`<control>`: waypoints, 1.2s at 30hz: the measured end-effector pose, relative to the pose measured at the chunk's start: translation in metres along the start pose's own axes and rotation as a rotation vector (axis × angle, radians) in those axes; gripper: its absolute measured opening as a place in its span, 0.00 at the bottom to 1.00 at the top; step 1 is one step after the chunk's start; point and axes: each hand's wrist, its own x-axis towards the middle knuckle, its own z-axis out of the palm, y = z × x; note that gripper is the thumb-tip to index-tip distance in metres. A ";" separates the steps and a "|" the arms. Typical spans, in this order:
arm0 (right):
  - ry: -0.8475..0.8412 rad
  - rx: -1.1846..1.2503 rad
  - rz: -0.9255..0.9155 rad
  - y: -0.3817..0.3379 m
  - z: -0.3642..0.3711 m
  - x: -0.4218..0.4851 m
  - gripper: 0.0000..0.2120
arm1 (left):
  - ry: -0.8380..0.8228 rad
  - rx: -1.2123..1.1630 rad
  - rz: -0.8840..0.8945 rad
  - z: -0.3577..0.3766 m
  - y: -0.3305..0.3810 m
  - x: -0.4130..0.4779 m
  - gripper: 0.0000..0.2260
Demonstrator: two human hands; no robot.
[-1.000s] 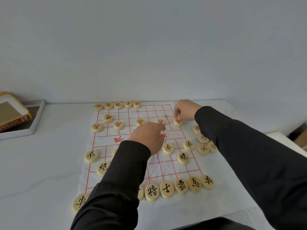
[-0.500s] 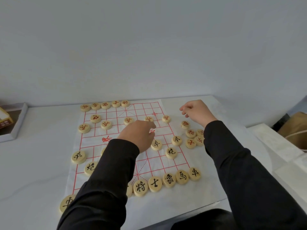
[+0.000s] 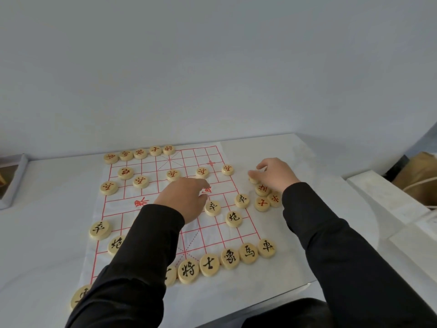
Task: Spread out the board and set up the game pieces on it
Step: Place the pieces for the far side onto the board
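Note:
The white board sheet (image 3: 214, 234) with a red grid lies spread on the table. Red-lettered discs line its far left row (image 3: 139, 153), and more stand one and two rows nearer, among them a soldier (image 3: 227, 169) at the right edge. Black-lettered discs fill the near row (image 3: 230, 258). My left hand (image 3: 184, 200) rests at mid-board, fingers curled, nothing seen in it. Off the board's right side, my right hand (image 3: 276, 174) pinches a red piece (image 3: 254, 181), mostly hidden by its fingers. Three loose red pieces (image 3: 262, 204) lie just nearer.
An open white box (image 3: 11, 181) sits at the far left of the table. A white ledge (image 3: 390, 204) and a brown bag (image 3: 421, 178) are beyond the table's right side. The table's front edge (image 3: 295, 287) runs close to me.
My right hand left the red soldier on the board's right edge, moved right off the sheet and came down on a loose red piece. My left hand stayed at mid-board.

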 end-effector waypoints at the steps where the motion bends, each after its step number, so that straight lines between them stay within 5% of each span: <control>1: 0.005 -0.067 -0.011 -0.003 0.003 0.000 0.22 | -0.002 0.002 -0.004 0.000 0.000 0.000 0.17; 10: 0.057 -0.279 -0.044 -0.013 0.006 0.008 0.12 | 0.057 -0.011 -0.076 -0.012 -0.014 0.000 0.17; 17: 0.295 0.109 -0.170 -0.043 -0.010 0.018 0.05 | 0.045 -0.050 -0.101 -0.014 -0.013 0.001 0.17; 20: 0.137 0.239 -0.183 -0.071 -0.004 0.033 0.11 | 0.044 -0.061 -0.105 -0.015 -0.014 0.001 0.17; 24: -0.087 -0.039 -0.135 -0.096 0.012 0.054 0.14 | 0.059 -0.082 -0.106 -0.017 -0.016 0.002 0.17; 36: -0.269 -0.044 0.025 -0.113 0.029 0.072 0.16 | 0.041 -0.100 -0.080 -0.017 -0.015 0.004 0.18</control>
